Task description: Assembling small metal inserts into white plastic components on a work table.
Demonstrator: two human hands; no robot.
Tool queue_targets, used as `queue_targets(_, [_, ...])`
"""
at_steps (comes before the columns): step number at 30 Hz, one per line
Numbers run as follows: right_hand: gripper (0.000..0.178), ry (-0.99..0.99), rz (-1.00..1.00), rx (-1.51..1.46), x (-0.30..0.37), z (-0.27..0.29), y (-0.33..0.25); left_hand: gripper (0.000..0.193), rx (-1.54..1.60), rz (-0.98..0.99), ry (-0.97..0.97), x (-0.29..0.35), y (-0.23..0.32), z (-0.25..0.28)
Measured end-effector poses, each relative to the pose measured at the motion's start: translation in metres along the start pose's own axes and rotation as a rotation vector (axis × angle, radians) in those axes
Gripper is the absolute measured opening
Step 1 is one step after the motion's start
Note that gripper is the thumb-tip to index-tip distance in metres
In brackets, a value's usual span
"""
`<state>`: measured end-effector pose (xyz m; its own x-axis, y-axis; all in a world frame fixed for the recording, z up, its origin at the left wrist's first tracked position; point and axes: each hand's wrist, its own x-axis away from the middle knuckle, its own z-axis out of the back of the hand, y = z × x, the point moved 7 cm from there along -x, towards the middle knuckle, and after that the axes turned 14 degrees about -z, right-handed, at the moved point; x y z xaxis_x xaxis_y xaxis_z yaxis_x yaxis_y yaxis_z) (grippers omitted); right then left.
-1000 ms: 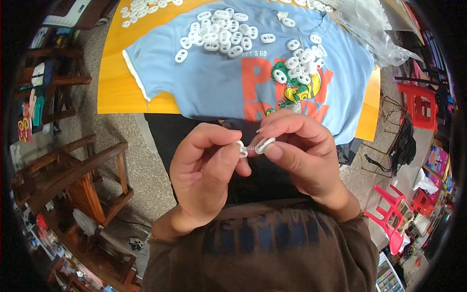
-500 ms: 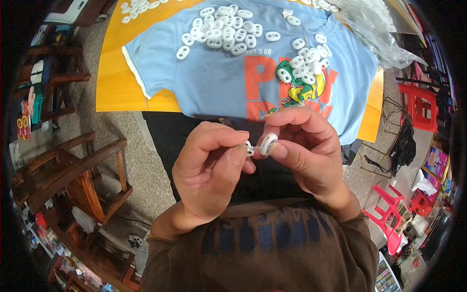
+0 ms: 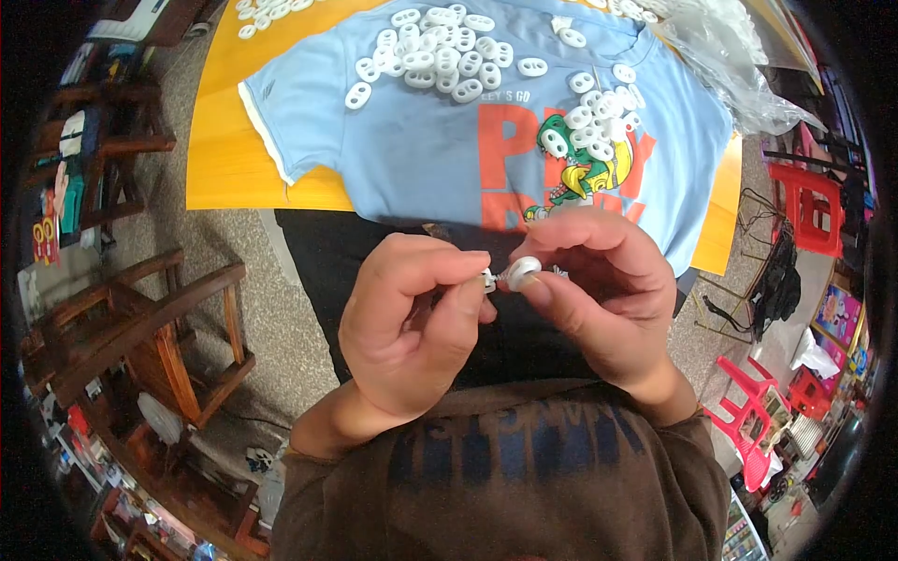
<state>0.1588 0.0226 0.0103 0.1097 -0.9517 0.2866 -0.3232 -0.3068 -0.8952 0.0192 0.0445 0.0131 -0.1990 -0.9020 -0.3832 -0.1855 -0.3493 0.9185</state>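
- White and oval, the toggle (image 3: 524, 272) is just off the middle of our view toward 3 o'clock; we pinch it between the thumb and a finger of our right hand (image 3: 622, 323).
- At the toggle's 8 o'clock is our left hand (image 3: 398, 327), thumb and forefinger pinching a smaller white part (image 3: 489, 280); our fingertips cover much of it, so we cannot tell its full shape.
- A thin coil (image 3: 502, 278) spans the short gap between part and toggle.
- Below both hands we see black cloth (image 3: 318, 271), and at 6 o'clock our brown top (image 3: 505, 496).
- Toward 12 o'clock a blue shirt (image 3: 412, 178) lies spread over the yellow table (image 3: 220, 168).
- On that shirt we have a large pile (image 3: 430, 51) of white ovals at 12 o'clock and a smaller heap (image 3: 599, 122) between 1 and 2, with a few loose ones near them.
- At 11 o'clock more ovals (image 3: 276, 11) lie on the table itself.
- A clear bag (image 3: 739, 84) is at 2 o'clock.
- Around us stand a red stool (image 3: 809, 210) near 3, a pink stool (image 3: 744, 421) at 4 and a wooden chair (image 3: 178, 346) between 8 and 9.
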Motion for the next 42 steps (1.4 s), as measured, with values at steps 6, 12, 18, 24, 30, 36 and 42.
queue_targets(6, [0.026, 0.028, -0.043, -0.129, 0.0, 0.002, 0.003, 0.018, -0.044, -0.029, -0.025, 0.0, 0.003, -0.001])
queue_targets(12, [0.019, -0.021, -0.12, -0.309, -0.003, 0.001, 0.007, 0.02, 0.054, 0.015, 0.011, 0.001, 0.001, -0.003])
queue_targets(18, [0.016, -0.047, -0.162, -0.364, -0.002, 0.0, 0.012, 0.02, 0.13, 0.049, 0.04, 0.003, -0.001, -0.002])
queue_targets(24, [0.018, 0.079, 0.101, 0.137, 0.003, 0.007, -0.004, 0.02, 0.131, 0.089, 0.028, 0.003, -0.004, -0.004])
queue_targets(30, [0.018, 0.031, 0.239, 0.301, 0.003, -0.001, -0.015, 0.019, 0.114, 0.09, -0.015, 0.004, -0.004, -0.007])
queue_targets(36, [0.017, 0.013, 0.107, 0.153, 0.003, -0.001, -0.011, 0.017, 0.191, 0.16, 0.001, 0.008, -0.005, -0.011])
queue_targets(42, [0.017, 0.029, 0.138, 0.234, 0.003, 0.001, -0.01, 0.018, 0.379, 0.299, -0.013, 0.015, -0.012, -0.013])
